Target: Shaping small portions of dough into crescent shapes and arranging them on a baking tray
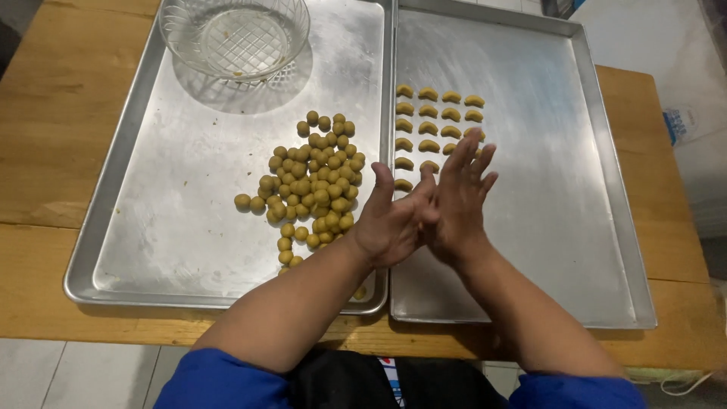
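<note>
My left hand [390, 223] and my right hand [462, 201] are pressed palm to palm over the seam between two metal trays. Whatever lies between the palms is hidden. A heap of several small yellow-green dough balls [314, 185] sits on the left tray [151, 235], just left of my left hand. On the right tray [583, 227], rows of several crescent-shaped dough pieces [439, 113] lie just beyond my fingertips; some are hidden behind my hands.
An empty clear glass bowl [235, 34] stands at the far end of the left tray. Both trays rest on a wooden table [53, 113]. A tiled floor shows below the table's near edge.
</note>
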